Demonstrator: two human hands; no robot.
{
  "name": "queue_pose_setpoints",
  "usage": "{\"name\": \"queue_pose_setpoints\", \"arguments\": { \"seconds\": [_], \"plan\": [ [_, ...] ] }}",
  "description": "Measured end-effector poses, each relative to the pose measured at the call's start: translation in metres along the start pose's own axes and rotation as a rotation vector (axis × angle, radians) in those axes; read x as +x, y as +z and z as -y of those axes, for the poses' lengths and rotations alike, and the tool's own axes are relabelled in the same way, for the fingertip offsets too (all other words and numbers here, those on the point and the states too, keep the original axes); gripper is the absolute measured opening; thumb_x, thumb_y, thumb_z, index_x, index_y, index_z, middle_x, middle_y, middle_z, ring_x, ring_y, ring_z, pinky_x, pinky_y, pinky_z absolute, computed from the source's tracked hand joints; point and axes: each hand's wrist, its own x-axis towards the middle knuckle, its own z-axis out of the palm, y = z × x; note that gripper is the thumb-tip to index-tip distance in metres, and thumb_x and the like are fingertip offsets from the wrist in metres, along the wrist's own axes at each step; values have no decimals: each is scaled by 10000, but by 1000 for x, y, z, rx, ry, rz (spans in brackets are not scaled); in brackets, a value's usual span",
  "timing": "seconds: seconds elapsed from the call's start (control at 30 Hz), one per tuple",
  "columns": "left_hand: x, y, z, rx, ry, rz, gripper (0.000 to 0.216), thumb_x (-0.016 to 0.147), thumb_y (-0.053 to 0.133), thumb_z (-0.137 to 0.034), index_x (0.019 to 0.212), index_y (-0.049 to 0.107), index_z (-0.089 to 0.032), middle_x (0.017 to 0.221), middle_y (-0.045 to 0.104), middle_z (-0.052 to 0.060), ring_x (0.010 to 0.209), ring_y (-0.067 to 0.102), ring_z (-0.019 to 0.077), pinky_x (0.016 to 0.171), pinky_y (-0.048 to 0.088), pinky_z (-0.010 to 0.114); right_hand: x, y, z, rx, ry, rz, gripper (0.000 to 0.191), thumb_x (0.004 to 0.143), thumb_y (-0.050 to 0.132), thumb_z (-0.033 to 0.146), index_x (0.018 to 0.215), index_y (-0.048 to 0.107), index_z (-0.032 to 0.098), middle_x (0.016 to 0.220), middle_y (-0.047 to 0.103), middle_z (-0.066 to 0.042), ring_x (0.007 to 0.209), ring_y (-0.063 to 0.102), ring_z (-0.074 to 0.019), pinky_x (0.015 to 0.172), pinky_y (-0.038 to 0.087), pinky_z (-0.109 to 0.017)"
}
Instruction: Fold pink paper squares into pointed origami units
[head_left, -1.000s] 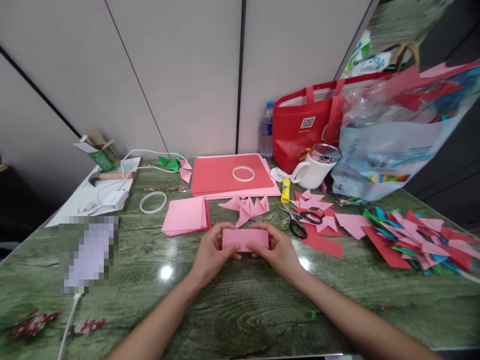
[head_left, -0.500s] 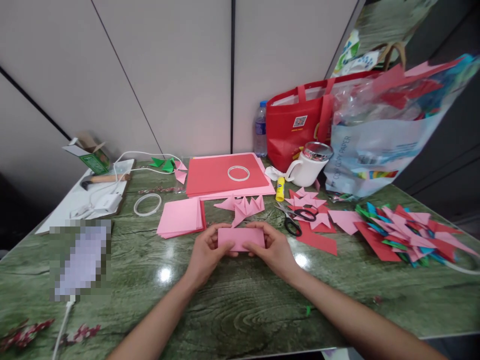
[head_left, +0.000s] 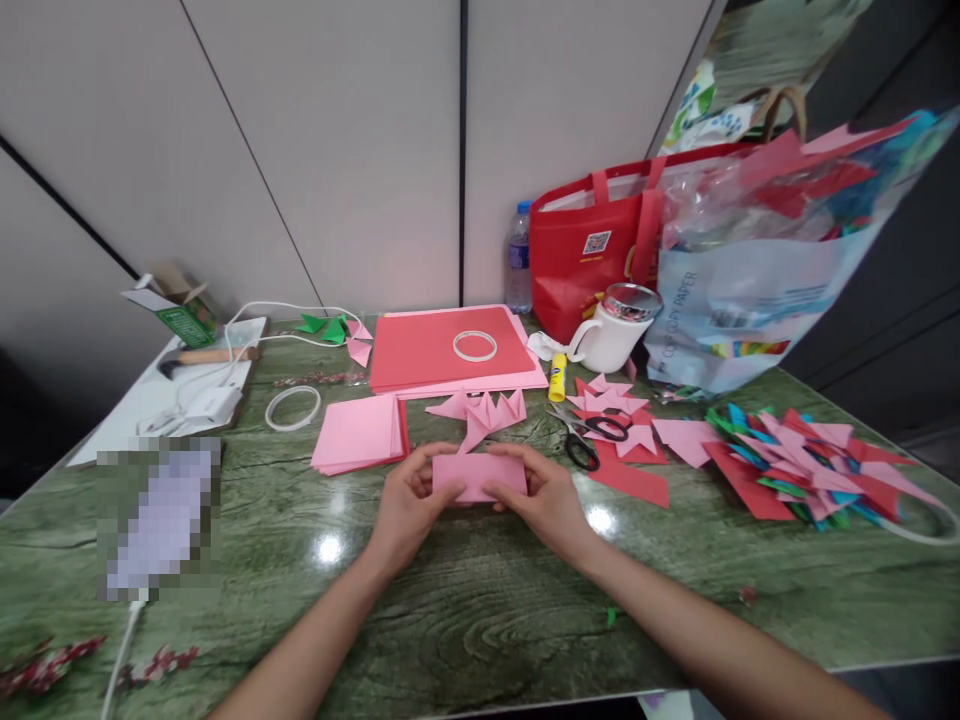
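A pink sheet of paper [head_left: 478, 474], folded into a wide rectangle, is held level between both hands above the table. My left hand [head_left: 414, 503] pinches its left end, thumb on the near face and fingers behind. At the right end, my right hand [head_left: 546, 503] grips it the same way. Just beyond the sheet lie folded pink paper pieces [head_left: 487, 412] with pointed tips. To the left sits a stack of pink paper squares [head_left: 358, 432], with red paper showing at its edge. Scissors [head_left: 581, 445] with black handles lie right of my right hand.
Large red sheets [head_left: 420, 350] carry a tape roll [head_left: 475, 346]; another tape roll [head_left: 292, 408] lies left. A glue stick [head_left: 557, 378], white mug [head_left: 611, 335], red bag [head_left: 566, 260] and bottle [head_left: 519, 262] stand behind. Paper scraps [head_left: 817, 465] pile at right. A hammer [head_left: 210, 356] lies left.
The view has shifted very slightly. Both hands keep the same hold on the folded pink paper, with hardly any motion.
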Motion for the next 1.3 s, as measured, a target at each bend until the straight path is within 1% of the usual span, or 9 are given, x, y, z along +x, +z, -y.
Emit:
{"name": "queue_pose_setpoints", "arguments": {
  "seconds": [0.17, 0.27, 0.4, 0.6, 0.77, 0.97, 1.07, 1.2, 1.3],
  "plan": [
    [0, 1, 1, -59, -22, 25, 395, 636, 718, -217, 983, 535, -165, 754, 665, -9, 671, 642, 148, 610, 572, 297, 0, 0, 0, 3, 11, 3, 360, 662, 701, 301, 995, 595, 210, 1012, 615, -52, 528, 582, -107, 504, 544, -255],
    [0, 2, -1, -61, -18, 26, 408, 632, 722, -214, 984, 525, -163, 742, 668, -8, 670, 652, 159, 624, 582, 323, 0, 0, -1, 0, 7, 1, 358, 665, 698, 305, 993, 593, 209, 1020, 615, -58, 524, 585, -110, 507, 544, -259],
    [-1, 4, -2, -59, -1, 32, 443, 642, 715, -215, 1030, 507, -168, 749, 677, -4, 672, 663, 170, 638, 586, 337, 1, -1, -2, -3, -10, 1, 364, 667, 698, 305, 1002, 590, 209, 1034, 612, -65, 531, 588, -115, 507, 544, -263],
    [-1, 3, -1, -51, 33, 45, 450, 652, 710, -213, 1055, 513, -177, 742, 678, -11, 664, 665, 167, 644, 587, 338, 1, 0, -2, 5, -22, 6, 354, 668, 697, 287, 994, 582, 210, 956, 619, -48, 539, 581, -117, 509, 536, -257],
    [-1, 2, 0, -31, 59, 26, 424, 642, 715, -215, 1036, 564, -170, 816, 690, 10, 708, 658, 168, 636, 589, 327, 1, 2, -2, 100, -4, -15, 460, 643, 717, 268, 1054, 517, 216, 823, 605, -12, 590, 567, -134, 514, 545, -260],
    [-2, 3, -2, 67, 72, -34, 308, 622, 719, -235, 920, 689, -161, 981, 679, 33, 739, 648, 171, 632, 591, 327, 2, 2, -1, 140, 32, -17, 463, 626, 729, 255, 1024, 499, 203, 733, 589, 12, 584, 556, -128, 499, 532, -240],
    [-3, 4, -5, 144, 99, -54, 249, 619, 713, -235, 857, 720, -162, 957, 696, 42, 778, 654, 194, 631, 587, 316, 2, 2, -2, 138, 32, -17, 435, 619, 736, 267, 985, 510, 202, 740, 586, 12, 583, 556, -125, 493, 528, -236],
    [-3, 4, -6, 224, 138, -72, 235, 627, 693, -222, 853, 728, -169, 928, 714, 45, 739, 664, 188, 643, 578, 312, 3, 1, -4, 130, 20, -17, 384, 622, 736, 285, 931, 523, 202, 747, 577, 15, 562, 546, -114, 482, 524, -232],
    [-1, 2, -3, 308, 169, -83, 221, 639, 681, -210, 850, 731, -164, 908, 724, 52, 794, 667, 203, 719, 558, 317, 4, 1, -5, 122, 23, -12, 374, 621, 737, 298, 913, 524, 200, 736, 569, 19, 545, 532, -110, 477, 520, -235]
  ]
}}
